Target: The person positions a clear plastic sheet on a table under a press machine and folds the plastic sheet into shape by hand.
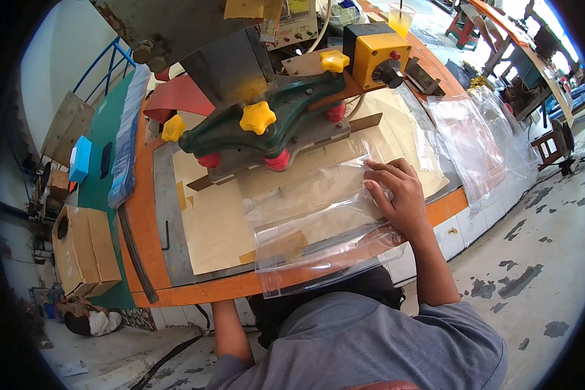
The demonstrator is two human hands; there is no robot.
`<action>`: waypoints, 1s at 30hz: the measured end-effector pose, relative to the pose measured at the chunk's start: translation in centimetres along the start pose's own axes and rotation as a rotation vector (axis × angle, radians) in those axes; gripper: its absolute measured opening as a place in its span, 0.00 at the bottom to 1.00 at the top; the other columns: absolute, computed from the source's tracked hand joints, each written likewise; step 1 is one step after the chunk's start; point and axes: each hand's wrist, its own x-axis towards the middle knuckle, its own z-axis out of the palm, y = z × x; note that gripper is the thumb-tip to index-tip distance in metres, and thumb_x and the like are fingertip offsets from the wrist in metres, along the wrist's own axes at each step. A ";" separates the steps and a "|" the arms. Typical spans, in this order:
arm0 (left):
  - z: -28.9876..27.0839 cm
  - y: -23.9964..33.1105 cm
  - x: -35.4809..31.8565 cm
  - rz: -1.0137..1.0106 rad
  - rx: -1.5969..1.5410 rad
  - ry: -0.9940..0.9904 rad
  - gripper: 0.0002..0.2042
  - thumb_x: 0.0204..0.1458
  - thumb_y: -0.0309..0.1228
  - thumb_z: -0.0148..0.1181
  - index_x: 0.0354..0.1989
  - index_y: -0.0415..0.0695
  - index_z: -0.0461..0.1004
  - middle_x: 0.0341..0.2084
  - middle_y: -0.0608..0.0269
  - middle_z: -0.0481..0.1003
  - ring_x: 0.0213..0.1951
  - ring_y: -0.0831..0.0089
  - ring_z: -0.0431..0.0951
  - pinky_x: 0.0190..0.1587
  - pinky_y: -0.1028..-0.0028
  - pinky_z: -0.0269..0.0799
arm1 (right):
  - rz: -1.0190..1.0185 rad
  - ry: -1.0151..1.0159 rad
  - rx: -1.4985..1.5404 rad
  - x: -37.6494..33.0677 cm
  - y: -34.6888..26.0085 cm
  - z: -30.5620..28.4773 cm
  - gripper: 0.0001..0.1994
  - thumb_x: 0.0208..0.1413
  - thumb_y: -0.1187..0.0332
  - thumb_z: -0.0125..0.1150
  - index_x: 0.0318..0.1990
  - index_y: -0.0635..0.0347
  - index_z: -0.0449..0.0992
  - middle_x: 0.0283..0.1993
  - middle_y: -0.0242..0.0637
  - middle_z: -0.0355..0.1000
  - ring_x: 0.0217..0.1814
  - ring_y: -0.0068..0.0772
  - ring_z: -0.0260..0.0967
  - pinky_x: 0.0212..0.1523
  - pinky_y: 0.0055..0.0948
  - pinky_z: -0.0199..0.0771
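My right hand [396, 192] rests on a clear plastic sheet [318, 224], its index finger stretched toward the sheet's far right part and its thumb apart from it. The sheet lies over tan paper [208, 231] on the press bed and hangs over the table's front edge. Just beyond it stands a press head with a dark green frame [299, 107], yellow star knobs [258, 117] and a long metal bar [292, 151] below. Of my left arm only the forearm [233, 331] shows; the hand is hidden beneath the table edge.
More clear plastic sheets [468, 143] lie at the right. A yellow control box [378, 57] sits on the press. Further left are stacked plastic [131, 136], a blue box [80, 158] and a cardboard carton [84, 253]. A hex key [166, 235] lies on the bed. Another person [88, 322] is low at left.
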 end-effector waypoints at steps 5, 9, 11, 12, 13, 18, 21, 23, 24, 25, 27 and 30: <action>-0.1 0.3 0.3 0.004 0.016 0.001 0.19 0.67 0.41 0.59 0.59 0.41 0.75 0.54 0.52 0.78 0.57 0.56 0.77 0.60 0.58 0.73 | -0.005 -0.001 -0.003 0.0 0.0 0.0 0.11 0.63 0.60 0.66 0.41 0.58 0.86 0.53 0.37 0.83 0.50 0.41 0.75 0.56 0.40 0.72; -0.2 0.4 0.5 0.009 0.022 -0.001 0.19 0.67 0.41 0.59 0.59 0.41 0.75 0.54 0.51 0.78 0.57 0.55 0.77 0.59 0.58 0.73 | -0.008 -0.001 -0.010 0.0 0.1 -0.1 0.11 0.63 0.60 0.66 0.41 0.59 0.86 0.53 0.37 0.83 0.50 0.41 0.75 0.56 0.40 0.72; -0.2 0.5 0.7 0.007 0.026 -0.006 0.19 0.67 0.40 0.58 0.59 0.41 0.75 0.54 0.51 0.78 0.57 0.55 0.77 0.59 0.58 0.73 | -0.010 -0.002 -0.015 0.0 0.1 -0.1 0.11 0.63 0.60 0.66 0.41 0.59 0.86 0.53 0.37 0.83 0.50 0.41 0.75 0.56 0.40 0.72; -0.2 0.5 0.8 0.006 0.027 -0.007 0.19 0.67 0.40 0.58 0.59 0.41 0.75 0.54 0.51 0.78 0.57 0.55 0.77 0.59 0.58 0.73 | -0.009 0.004 -0.012 0.0 0.1 -0.1 0.11 0.62 0.60 0.66 0.40 0.59 0.86 0.53 0.37 0.83 0.50 0.41 0.75 0.56 0.39 0.72; -0.2 0.5 0.7 0.007 0.029 -0.009 0.19 0.67 0.40 0.58 0.59 0.41 0.75 0.54 0.51 0.78 0.57 0.55 0.77 0.59 0.57 0.73 | -0.008 0.010 -0.009 -0.1 0.1 -0.1 0.11 0.62 0.60 0.66 0.40 0.59 0.86 0.53 0.37 0.83 0.50 0.41 0.75 0.56 0.39 0.72; -0.7 0.3 0.8 0.013 0.043 -0.009 0.19 0.67 0.40 0.58 0.58 0.41 0.75 0.54 0.50 0.78 0.57 0.54 0.78 0.59 0.57 0.73 | -0.003 0.005 0.002 0.0 0.0 0.1 0.11 0.62 0.60 0.66 0.40 0.59 0.86 0.53 0.37 0.83 0.50 0.41 0.74 0.56 0.39 0.72; -0.5 0.6 1.0 0.016 0.055 -0.019 0.18 0.67 0.40 0.58 0.58 0.41 0.76 0.53 0.50 0.78 0.56 0.54 0.78 0.59 0.57 0.73 | -0.001 0.003 -0.009 -0.1 0.1 0.0 0.11 0.62 0.60 0.66 0.40 0.59 0.86 0.54 0.37 0.83 0.50 0.41 0.74 0.56 0.39 0.72; -0.8 0.6 1.0 0.017 0.066 -0.023 0.18 0.67 0.40 0.58 0.58 0.41 0.76 0.53 0.50 0.78 0.56 0.54 0.78 0.59 0.57 0.73 | -0.005 -0.001 -0.009 0.0 0.0 0.0 0.11 0.62 0.61 0.66 0.40 0.59 0.86 0.54 0.37 0.83 0.50 0.41 0.74 0.56 0.39 0.72; -0.8 0.6 1.0 0.018 0.069 -0.022 0.18 0.67 0.40 0.58 0.58 0.41 0.76 0.53 0.50 0.78 0.56 0.54 0.78 0.59 0.57 0.73 | -0.003 -0.006 -0.009 0.0 0.0 0.0 0.11 0.62 0.61 0.66 0.41 0.59 0.86 0.54 0.37 0.83 0.50 0.41 0.74 0.56 0.39 0.72; -0.8 0.5 1.0 0.020 0.070 -0.025 0.18 0.67 0.40 0.58 0.58 0.41 0.76 0.53 0.50 0.78 0.56 0.54 0.78 0.58 0.57 0.73 | -0.002 -0.011 -0.008 0.0 -0.1 0.0 0.11 0.62 0.61 0.66 0.41 0.59 0.86 0.54 0.37 0.83 0.50 0.41 0.74 0.56 0.39 0.72; -0.5 0.5 1.0 0.023 0.076 -0.032 0.18 0.67 0.40 0.58 0.58 0.41 0.76 0.53 0.49 0.78 0.56 0.53 0.78 0.58 0.57 0.73 | 0.002 -0.007 -0.009 0.0 0.0 0.0 0.11 0.62 0.61 0.66 0.41 0.59 0.86 0.54 0.37 0.83 0.50 0.41 0.75 0.56 0.39 0.72; -0.1 0.3 0.9 0.032 0.106 -0.053 0.18 0.67 0.40 0.58 0.58 0.41 0.76 0.53 0.49 0.79 0.56 0.53 0.78 0.58 0.57 0.74 | 0.008 -0.007 -0.006 0.0 0.0 0.0 0.11 0.63 0.61 0.66 0.41 0.59 0.86 0.54 0.37 0.83 0.51 0.41 0.75 0.56 0.39 0.72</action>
